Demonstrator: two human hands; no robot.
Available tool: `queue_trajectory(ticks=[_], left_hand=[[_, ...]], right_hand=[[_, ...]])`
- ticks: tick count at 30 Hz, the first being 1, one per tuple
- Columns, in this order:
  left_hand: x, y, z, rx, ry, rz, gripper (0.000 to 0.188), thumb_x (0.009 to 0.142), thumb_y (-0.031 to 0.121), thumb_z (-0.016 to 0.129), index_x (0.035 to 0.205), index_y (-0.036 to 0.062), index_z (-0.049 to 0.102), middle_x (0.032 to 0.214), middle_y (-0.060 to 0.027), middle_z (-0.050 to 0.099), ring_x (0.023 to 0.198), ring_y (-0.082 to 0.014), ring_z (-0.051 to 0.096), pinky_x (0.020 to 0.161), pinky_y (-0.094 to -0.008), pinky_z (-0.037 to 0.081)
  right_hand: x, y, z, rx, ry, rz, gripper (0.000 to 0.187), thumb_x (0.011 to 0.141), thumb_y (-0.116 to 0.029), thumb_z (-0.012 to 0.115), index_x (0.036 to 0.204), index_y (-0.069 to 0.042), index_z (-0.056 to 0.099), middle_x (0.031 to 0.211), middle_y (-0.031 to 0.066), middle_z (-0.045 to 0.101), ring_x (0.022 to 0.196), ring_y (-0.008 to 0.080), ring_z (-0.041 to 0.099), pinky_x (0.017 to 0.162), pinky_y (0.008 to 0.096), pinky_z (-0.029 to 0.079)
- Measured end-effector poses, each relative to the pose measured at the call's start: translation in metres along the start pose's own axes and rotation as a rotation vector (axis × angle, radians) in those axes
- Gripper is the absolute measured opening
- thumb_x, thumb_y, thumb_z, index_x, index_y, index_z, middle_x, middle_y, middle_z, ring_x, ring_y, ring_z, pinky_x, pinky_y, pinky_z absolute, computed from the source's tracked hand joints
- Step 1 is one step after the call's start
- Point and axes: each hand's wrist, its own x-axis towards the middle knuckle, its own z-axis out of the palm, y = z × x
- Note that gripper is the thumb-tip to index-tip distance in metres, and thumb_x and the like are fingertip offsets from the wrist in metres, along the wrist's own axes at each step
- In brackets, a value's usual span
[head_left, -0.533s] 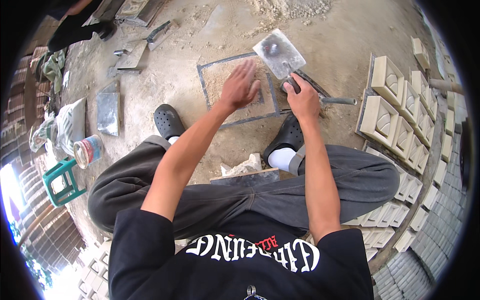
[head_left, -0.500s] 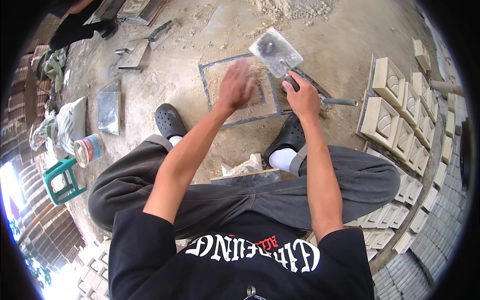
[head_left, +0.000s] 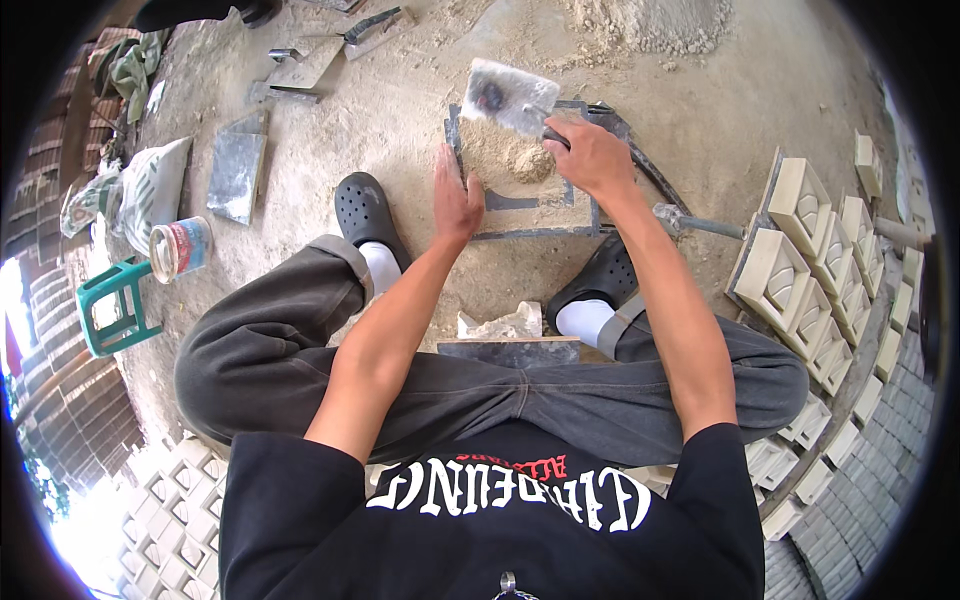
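Observation:
My right hand (head_left: 592,155) is closed round the dark handle of a square-bladed trowel (head_left: 515,98). Its pale, dusty blade with a dark patch is raised over the far side of a dark rectangular mould frame (head_left: 540,233) on the ground. Sandy mix (head_left: 525,162) is heaped inside the frame, covering part of a dark inner piece. At the frame's left side my left hand (head_left: 459,203) stands on edge, fingers stretched out, holding nothing. Whether it touches the frame or the mix cannot be made out.
Moulded pale blocks (head_left: 790,265) stand in rows to the right, near a metal pipe handle (head_left: 710,227). On the left are a flat plate (head_left: 238,168), a tub (head_left: 180,248), a green stool (head_left: 115,305) and a sack (head_left: 155,190). Loose sandy mix (head_left: 650,22) lies at the back.
My left hand has drawn back from over the mix to the frame's left side. The trowel has swung left, over the frame's far side. The view has shifted somewhat.

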Motion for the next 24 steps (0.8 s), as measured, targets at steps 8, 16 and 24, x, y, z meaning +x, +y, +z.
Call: queue_trajectory(ticks=[8,16,24], left_hand=[[0.0,0.001,-0.002,-0.073,0.048,0.011,0.064,0.092,0.019,0.041,0.144,-0.0149,0.027,0.151,-0.0327,0.027,0.143,-0.0418,0.025,0.119,-0.0431,0.018],[0.009,-0.006,-0.004,-0.311,0.129,-0.312,0.06,0.095,0.02,0.036,0.146,-0.0111,0.028,0.151,-0.0282,0.032,0.143,-0.0362,0.029,0.118,-0.0345,0.021],[0.012,0.014,-0.018,-0.313,0.079,-0.551,0.059,0.096,0.023,0.032,0.146,-0.0077,0.032,0.142,-0.0291,0.045,0.127,-0.0376,0.049,0.105,-0.0384,0.037]], right_hand=[[0.018,0.0,-0.004,-0.078,-0.013,-0.051,0.036,0.092,-0.035,0.058,0.123,-0.019,0.066,0.116,0.0089,0.067,0.1,0.0326,0.066,0.081,0.045,0.055],[0.022,0.014,-0.005,-0.082,-0.013,-0.311,0.034,0.092,-0.035,0.058,0.121,-0.019,0.066,0.107,0.0086,0.07,0.095,0.0301,0.067,0.078,0.0429,0.055],[0.039,0.007,-0.011,-0.167,-0.096,-0.334,0.033,0.093,-0.036,0.058,0.121,-0.02,0.066,0.106,0.0066,0.07,0.093,0.0288,0.068,0.077,0.0433,0.055]])
